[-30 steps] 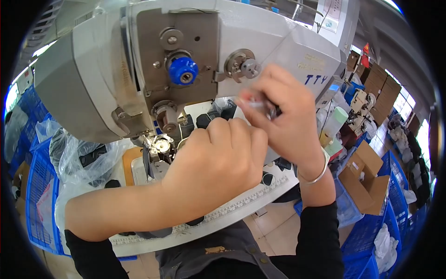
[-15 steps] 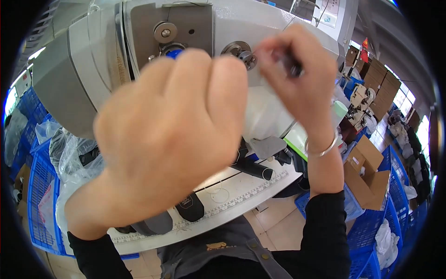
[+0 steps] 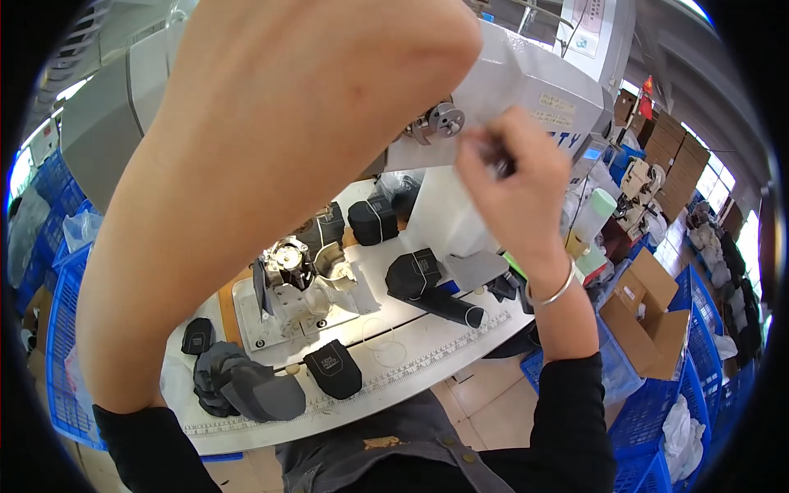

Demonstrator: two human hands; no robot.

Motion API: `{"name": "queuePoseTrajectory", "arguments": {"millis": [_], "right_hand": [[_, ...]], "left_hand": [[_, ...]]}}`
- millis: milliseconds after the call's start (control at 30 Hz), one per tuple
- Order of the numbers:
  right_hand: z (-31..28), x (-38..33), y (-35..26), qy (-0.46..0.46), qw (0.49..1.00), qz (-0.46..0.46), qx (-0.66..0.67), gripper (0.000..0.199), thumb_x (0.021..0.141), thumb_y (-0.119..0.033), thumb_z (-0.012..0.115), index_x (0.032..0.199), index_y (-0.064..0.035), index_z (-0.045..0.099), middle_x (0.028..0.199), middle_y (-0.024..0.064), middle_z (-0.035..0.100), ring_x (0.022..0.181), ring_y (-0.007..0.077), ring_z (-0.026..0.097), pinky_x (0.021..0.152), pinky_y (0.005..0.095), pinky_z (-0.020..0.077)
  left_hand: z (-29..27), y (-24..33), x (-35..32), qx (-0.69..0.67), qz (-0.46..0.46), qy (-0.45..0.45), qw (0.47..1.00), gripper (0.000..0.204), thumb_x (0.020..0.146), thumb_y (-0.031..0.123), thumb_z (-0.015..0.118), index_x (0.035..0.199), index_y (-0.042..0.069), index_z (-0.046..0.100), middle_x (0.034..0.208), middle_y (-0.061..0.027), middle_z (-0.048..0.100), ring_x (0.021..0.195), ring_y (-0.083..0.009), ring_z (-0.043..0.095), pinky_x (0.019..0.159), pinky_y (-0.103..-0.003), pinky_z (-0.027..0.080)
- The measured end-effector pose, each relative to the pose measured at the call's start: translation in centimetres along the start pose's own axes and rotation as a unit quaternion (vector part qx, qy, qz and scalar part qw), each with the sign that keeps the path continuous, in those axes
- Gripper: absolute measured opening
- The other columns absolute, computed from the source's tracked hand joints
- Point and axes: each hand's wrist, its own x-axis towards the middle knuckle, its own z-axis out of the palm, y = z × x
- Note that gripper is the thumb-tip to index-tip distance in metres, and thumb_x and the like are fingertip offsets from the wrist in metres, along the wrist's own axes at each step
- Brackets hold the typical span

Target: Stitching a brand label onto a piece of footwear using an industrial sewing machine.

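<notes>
My left forearm and hand [image 3: 386,49] stretch up across the white sewing machine [image 3: 501,74], large and close to the view; the fingers run out past the top edge and are hidden. My right hand [image 3: 526,185], slightly blurred, is held up in front of the machine with its fingers curled closed around a small dark thing [image 3: 501,164] that I cannot make out. Thumb and fingertips are near the round metal tension dial [image 3: 448,120], a little apart from it. Below my left arm, the lit metal sewing bed [image 3: 296,287] shows.
Black stitched fabric pieces [image 3: 333,370] and a grey stack of cut pieces [image 3: 246,386] lie on the white table [image 3: 427,361], which has a ruler strip along its front edge. Blue crates [image 3: 78,353] stand at the left; an open cardboard box [image 3: 649,320] is at the right.
My left hand has risen up and away, beyond the top edge, uncovering the sewing bed and fabric pieces. My right hand has come down slightly, still closed.
</notes>
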Motion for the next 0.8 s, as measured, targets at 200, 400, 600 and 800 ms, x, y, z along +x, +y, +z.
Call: {"name": "queuePoseTrajectory", "arguments": {"millis": [200,400,600,800], "right_hand": [[0.5,-0.2,-1.8,0.037,0.999,-0.019,0.020,0.013,0.062,-0.001,0.065,0.067,-0.0023,0.053,0.060,0.0025,0.048,0.049,0.0098,0.044,0.045,0.0215,0.0352],[-0.2,1.5,-1.1,0.043,0.997,0.065,0.020,0.019,0.057,0.001,0.064,0.071,-0.0031,0.052,0.065,0.0056,0.050,0.054,0.0150,0.052,0.047,0.0246,0.0425],[0.3,-0.1,-1.3,0.012,1.000,0.022,0.005,0.015,0.060,-0.001,0.063,0.069,-0.0018,0.051,0.059,0.0073,0.047,0.049,0.0145,0.049,0.047,0.0238,0.0404],[0.7,1.0,-2.9,0.012,0.999,-0.022,0.034,0.014,0.060,-0.002,0.063,0.068,-0.0030,0.052,0.061,0.0073,0.049,0.048,0.0145,0.047,0.047,0.0273,0.0391]], "left_hand": [[-0.1,-0.4,0.3,-0.006,0.040,-0.053,0.998,0.024,0.064,0.010,0.068,0.083,0.008,0.052,0.077,-0.0044,0.057,0.064,-0.0218,0.055,0.052,-0.029,0.043],[-0.2,-0.5,0.0,-0.018,0.056,-0.077,0.995,0.022,0.064,0.010,0.065,0.081,0.008,0.051,0.075,-0.0046,0.055,0.063,-0.0214,0.055,0.051,-0.029,0.042],[0.1,-0.9,-0.1,-0.041,0.063,-0.082,0.994,0.018,0.063,0.011,0.061,0.075,0.007,0.049,0.068,-0.0053,0.052,0.057,-0.0206,0.054,0.047,-0.029,0.041],[0.1,-1.0,0.3,-0.077,0.078,-0.074,0.991,0.015,0.062,0.011,0.058,0.070,0.005,0.047,0.061,-0.0061,0.048,0.052,-0.0199,0.053,0.043,-0.030,0.040]]}}
